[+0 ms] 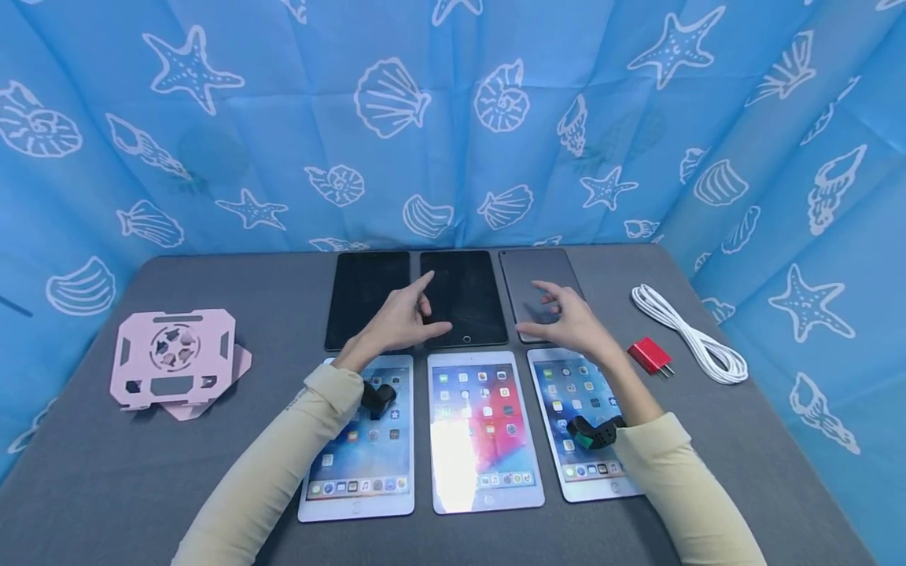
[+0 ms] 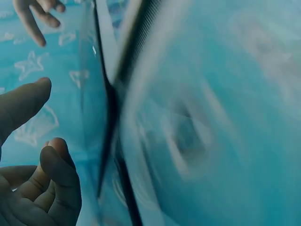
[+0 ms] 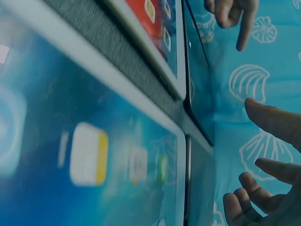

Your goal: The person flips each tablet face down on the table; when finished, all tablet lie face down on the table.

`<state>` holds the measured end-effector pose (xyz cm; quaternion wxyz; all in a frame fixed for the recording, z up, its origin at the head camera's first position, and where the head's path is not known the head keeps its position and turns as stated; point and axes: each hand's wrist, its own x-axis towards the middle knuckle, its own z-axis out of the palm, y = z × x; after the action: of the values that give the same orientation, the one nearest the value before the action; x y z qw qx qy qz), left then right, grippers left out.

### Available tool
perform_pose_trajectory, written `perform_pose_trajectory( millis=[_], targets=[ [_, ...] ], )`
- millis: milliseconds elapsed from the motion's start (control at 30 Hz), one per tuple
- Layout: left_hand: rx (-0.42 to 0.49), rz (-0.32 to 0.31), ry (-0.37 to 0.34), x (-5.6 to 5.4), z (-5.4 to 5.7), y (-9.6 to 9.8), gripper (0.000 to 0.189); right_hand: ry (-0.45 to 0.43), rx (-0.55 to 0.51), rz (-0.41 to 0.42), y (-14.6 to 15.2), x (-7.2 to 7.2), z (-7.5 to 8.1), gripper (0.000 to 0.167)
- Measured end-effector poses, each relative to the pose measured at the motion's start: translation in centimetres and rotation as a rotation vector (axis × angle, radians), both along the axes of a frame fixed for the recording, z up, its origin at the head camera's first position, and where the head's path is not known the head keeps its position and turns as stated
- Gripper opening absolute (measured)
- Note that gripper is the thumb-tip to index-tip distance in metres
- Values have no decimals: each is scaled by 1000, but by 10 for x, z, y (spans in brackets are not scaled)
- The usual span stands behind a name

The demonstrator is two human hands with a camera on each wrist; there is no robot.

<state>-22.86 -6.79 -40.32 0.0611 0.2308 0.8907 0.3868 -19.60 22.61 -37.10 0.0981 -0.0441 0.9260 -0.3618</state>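
- Head: the left grip [image 1: 403, 319] partly hides the middle black tablet [image 1: 469, 292], the right grip [image 1: 575, 316] the grey tablet [image 1: 543, 267]; both tablets lie lengthwise away from the person on the bench [image 1: 283, 303].
- Left wrist: a reflective surface [image 2: 202, 122] blurs; thumb and fingers apart.
- Right wrist: near white tablet [image 3: 51, 122] cut off, slanting; fingers spread.

glossy black tablet [image 1: 469, 303], matt textured cloth [image 1: 559, 538]

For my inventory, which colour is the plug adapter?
The plug adapter is red, clearest in the head view.

Bright head pic, ctr white tablet [image 1: 486, 432] glaring; wrist pics dim/blurry.
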Motion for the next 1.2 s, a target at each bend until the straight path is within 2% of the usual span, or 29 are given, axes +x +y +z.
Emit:
perform_pose_trajectory(
  millis=[167, 267, 533, 967, 1200],
  targets=[
    [-127, 17, 42, 1, -3, -19, 100, 11, 14, 16, -10, -2, -4, 84],
    [-181, 10, 37, 2, -3, -23, 106, 6, 31, 33, -17, -3, -7, 85],
    [-251, -10, -40, 3, -6, -22, 119, -44, 64, 54, -31, -7, -15, 89],
    [-323, 59, -101, -1, -11, -13, 120, -114, 183, 51, -44, -15, -23, 92],
    [-350, 77, -78, -4, -13, -10, 120, -130, 216, 58, -47, -19, -25, 98]
  ],
)
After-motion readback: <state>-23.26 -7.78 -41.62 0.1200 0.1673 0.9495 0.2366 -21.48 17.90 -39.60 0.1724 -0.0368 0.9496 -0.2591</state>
